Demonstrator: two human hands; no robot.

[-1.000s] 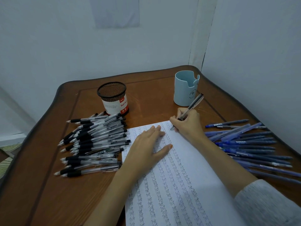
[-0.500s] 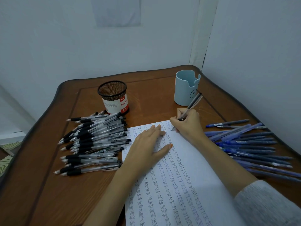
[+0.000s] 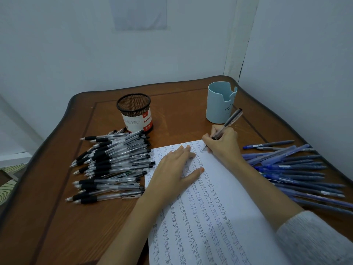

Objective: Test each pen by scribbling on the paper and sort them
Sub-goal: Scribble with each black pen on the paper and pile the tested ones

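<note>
Head view: wooden table (image 3: pixel 57 217) set in a corner of pale walls, seen from above, over both forearms.
paper (image 3: pixel 229 188): white sheet flat on the table between two pen heaps; columns of a small handwritten "test" cover most of it.
right hand (image 3: pixel 223 145): at the paper's far right corner, fingers and thumb pinching the pen low on its barrel.
pen (image 3: pixel 227 124): clear barrel with a dark grip, tilted up and away to the right. The tip is at the paper's far edge; contact cannot be told.
left hand (image 3: pixel 174 173): palm down on the paper, fingers straight and close together, thumb spread to the right, holding nothing.
black pens (image 3: pixel 112 161): heap of clear barrels with black grips left of the paper, lying mostly crosswise with tips to the left; the nearest ends reach the sheet's left edge.
blue pens (image 3: pixel 298 169): heap right of the paper, fanned out toward the right.
in the way: the right forearm crosses the sheet's right edge and hides the blue pens' near ends; the left forearm covers the lower left of the sheet.
mesh holder (image 3: pixel 134 111): black wire cup with a white and red label, upright just behind the black pens; its bottom cannot be made out.
blue cup (image 3: pixel 219 104): pale, notched rim, upright beyond the right hand; only the inner wall shows. The pen's upper end overlaps its lower right side.
sleeve (image 3: pixel 315 236): grey knit, on the right arm at lower right.
</note>
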